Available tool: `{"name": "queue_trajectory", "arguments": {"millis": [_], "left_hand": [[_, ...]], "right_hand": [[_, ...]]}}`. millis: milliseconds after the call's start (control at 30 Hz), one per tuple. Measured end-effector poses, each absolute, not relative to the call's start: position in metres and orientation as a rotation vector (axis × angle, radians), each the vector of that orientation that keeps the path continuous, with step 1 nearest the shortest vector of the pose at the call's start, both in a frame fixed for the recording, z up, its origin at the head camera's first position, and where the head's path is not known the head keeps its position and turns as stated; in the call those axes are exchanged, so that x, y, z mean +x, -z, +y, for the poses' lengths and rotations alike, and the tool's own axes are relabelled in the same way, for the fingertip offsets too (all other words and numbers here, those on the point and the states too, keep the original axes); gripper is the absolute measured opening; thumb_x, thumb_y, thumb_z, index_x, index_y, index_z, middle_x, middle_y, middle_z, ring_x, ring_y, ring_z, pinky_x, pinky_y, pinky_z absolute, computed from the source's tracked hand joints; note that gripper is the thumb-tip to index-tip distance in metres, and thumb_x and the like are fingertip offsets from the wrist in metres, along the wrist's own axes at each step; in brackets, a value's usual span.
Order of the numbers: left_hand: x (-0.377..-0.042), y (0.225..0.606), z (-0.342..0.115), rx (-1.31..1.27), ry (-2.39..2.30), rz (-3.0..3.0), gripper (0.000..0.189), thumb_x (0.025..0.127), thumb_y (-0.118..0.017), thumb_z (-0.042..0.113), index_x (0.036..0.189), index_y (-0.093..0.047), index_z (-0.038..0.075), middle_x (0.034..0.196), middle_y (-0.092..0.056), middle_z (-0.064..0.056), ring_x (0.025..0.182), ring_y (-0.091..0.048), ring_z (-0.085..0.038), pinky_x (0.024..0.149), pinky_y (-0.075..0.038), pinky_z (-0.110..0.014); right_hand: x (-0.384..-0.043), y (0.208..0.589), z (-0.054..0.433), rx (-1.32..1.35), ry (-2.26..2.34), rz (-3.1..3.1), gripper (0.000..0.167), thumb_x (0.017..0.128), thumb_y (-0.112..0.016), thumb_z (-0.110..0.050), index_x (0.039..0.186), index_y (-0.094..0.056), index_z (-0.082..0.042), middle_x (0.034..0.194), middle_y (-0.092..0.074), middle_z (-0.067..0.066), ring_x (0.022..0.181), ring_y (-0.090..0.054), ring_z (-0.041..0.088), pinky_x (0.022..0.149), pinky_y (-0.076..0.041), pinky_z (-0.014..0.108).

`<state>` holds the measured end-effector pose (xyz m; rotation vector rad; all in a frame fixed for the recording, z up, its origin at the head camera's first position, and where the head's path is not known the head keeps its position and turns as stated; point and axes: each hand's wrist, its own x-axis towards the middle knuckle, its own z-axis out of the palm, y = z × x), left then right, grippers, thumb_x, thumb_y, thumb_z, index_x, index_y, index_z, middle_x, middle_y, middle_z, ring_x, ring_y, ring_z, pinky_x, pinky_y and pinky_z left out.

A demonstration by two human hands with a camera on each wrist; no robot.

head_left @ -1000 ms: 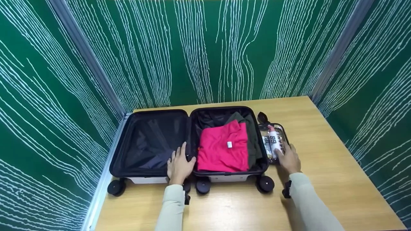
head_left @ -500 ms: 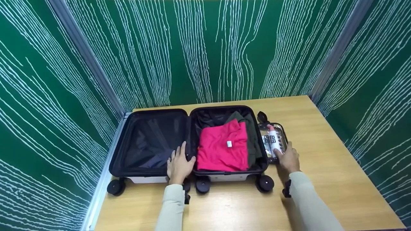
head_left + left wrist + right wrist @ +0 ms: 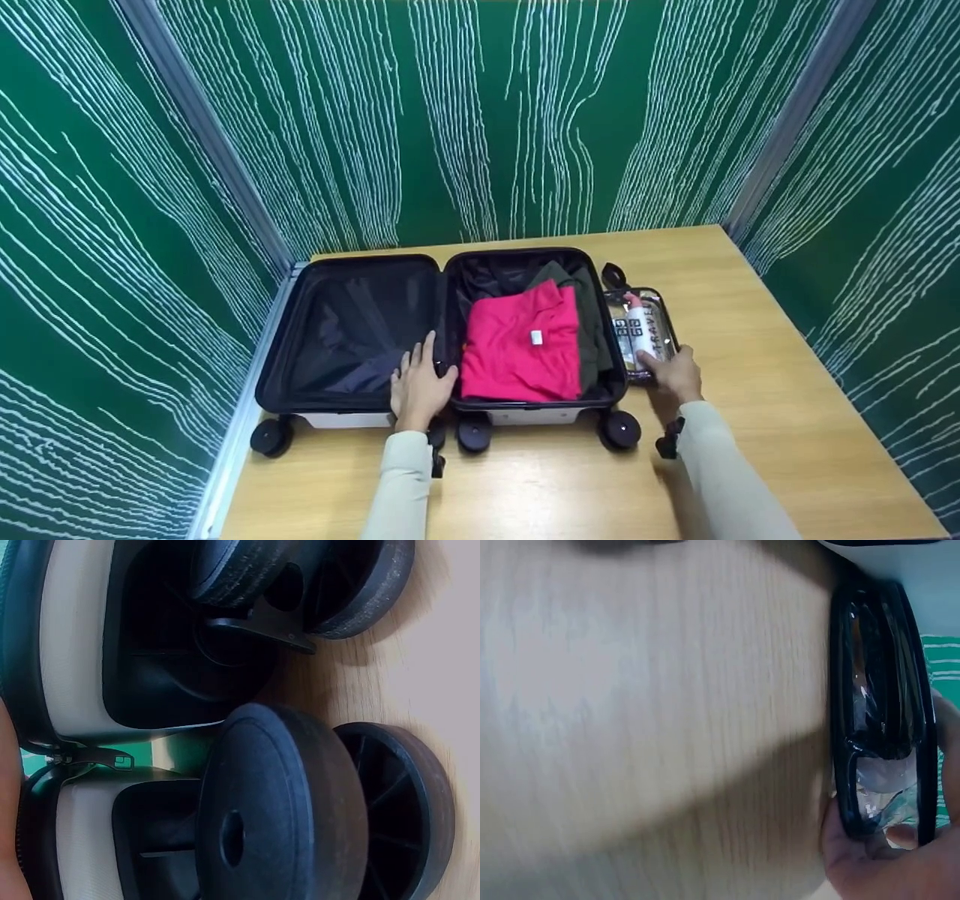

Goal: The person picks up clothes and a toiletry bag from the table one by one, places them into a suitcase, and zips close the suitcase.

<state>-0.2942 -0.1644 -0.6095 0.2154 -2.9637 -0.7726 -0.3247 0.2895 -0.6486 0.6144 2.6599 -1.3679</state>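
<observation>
An open suitcase (image 3: 442, 300) lies spread flat on the table, its two halves side by side. My left hand (image 3: 422, 386) rests on the near end of its hinge side, fingers extended over the left half. A folded pink garment (image 3: 517, 349) lies in the right half, over a dark green garment (image 3: 600, 330). Right of the suitcase is a clear toiletry bag (image 3: 660, 315) with black trim and a white bottle (image 3: 641, 330) inside. My right hand (image 3: 676, 373) grips its near right corner, thumb on top; the right wrist view shows fingers around the bag's end (image 3: 881, 742).
Black caster wheels (image 3: 621, 431) stick out from the suitcase's near side, and a zipper pull (image 3: 112, 759) hangs between the halves. The wooden table (image 3: 787, 420) extends to the right. Green walls with white lines (image 3: 525, 135) enclose the back and sides.
My right hand has shifted slightly at the toiletry bag's corner, its fingers drawing in around the edge. The left hand and the suitcase have stayed put.
</observation>
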Motion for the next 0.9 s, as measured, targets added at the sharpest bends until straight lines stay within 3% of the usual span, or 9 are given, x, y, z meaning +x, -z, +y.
{"name": "queue_trajectory", "arguments": {"millis": [100,167,400,667,900], "left_hand": [[-0.295,0.609,-0.165,0.219,0.763,-2.961,0.078,0.092,-0.063,0.050,0.161,-0.028,0.035,0.163,-0.042,-0.010,0.152,-0.034,-0.037,0.121,-0.026,-0.064],[-0.295,0.608,-0.165,0.214,0.759,-2.962,0.078,0.093,-0.063,0.050,0.161,-0.028,0.035,0.163,-0.042,-0.010,0.152,-0.034,-0.037,0.121,-0.026,-0.064],[-0.294,0.607,-0.165,0.217,0.754,-2.966,0.078,0.093,-0.062,0.051,0.162,-0.027,0.035,0.163,-0.041,-0.010,0.153,-0.034,-0.037,0.121,-0.026,-0.064],[-0.294,0.606,-0.166,0.207,0.745,-2.967,0.079,0.093,-0.062,0.050,0.162,-0.027,0.034,0.163,-0.041,-0.011,0.152,-0.034,-0.038,0.121,-0.026,-0.064],[-0.293,0.608,-0.164,0.200,0.762,-2.960,0.078,0.092,-0.062,0.051,0.161,-0.029,0.033,0.162,-0.042,-0.011,0.152,-0.035,-0.039,0.120,-0.027,-0.064]], "right_hand": [[-0.322,0.652,0.292,0.666,1.489,2.566,0.095,0.088,-0.074,-0.052,0.141,-0.032,0.015,0.120,-0.054,0.029,0.103,-0.059,0.036,0.080,-0.056,0.038],[-0.322,0.653,0.294,0.697,1.557,2.500,0.092,0.086,-0.077,-0.053,0.136,-0.038,0.013,0.118,-0.055,0.023,0.102,-0.058,0.030,0.081,-0.054,0.033],[-0.319,0.650,0.301,0.691,1.538,2.485,0.088,0.082,-0.079,-0.057,0.128,-0.049,0.012,0.112,-0.059,0.019,0.096,-0.059,0.026,0.091,-0.051,0.038],[-0.314,0.648,0.304,0.680,1.775,2.309,0.079,0.081,-0.084,-0.047,0.130,-0.053,0.007,0.105,-0.065,0.007,0.092,-0.061,0.015,0.081,-0.053,0.023],[-0.311,0.651,0.313,0.784,1.782,2.196,0.088,0.077,-0.085,-0.055,0.132,-0.049,0.005,0.110,-0.060,0.006,0.094,-0.059,0.015,0.080,-0.055,0.025]]}}
